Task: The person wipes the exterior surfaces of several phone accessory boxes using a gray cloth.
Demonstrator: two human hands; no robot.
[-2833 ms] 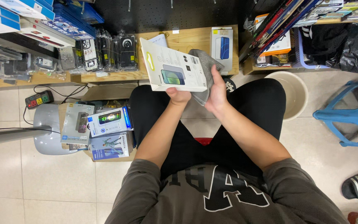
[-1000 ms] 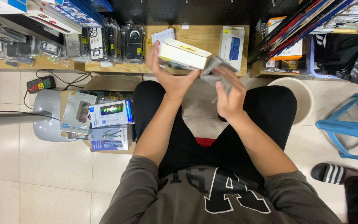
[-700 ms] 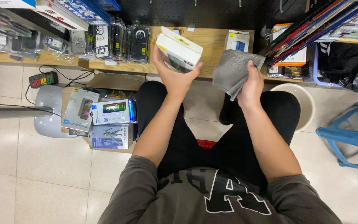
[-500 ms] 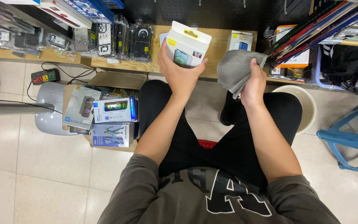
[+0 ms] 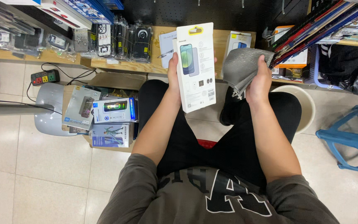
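Firmly: left hand around white box

My left hand holds up a tall white box with a yellow hang tab at its top edge and a green phone pictured on its face, upright above my lap. Behind it on the wooden shelf stands a second white box showing a blue phone, and to the left a row of clear bagged phone cases below blue-and-white cartons. On the floor to my left lie three flat packages: a grey one, a white one with a blue edge, and a blue one nearest me.
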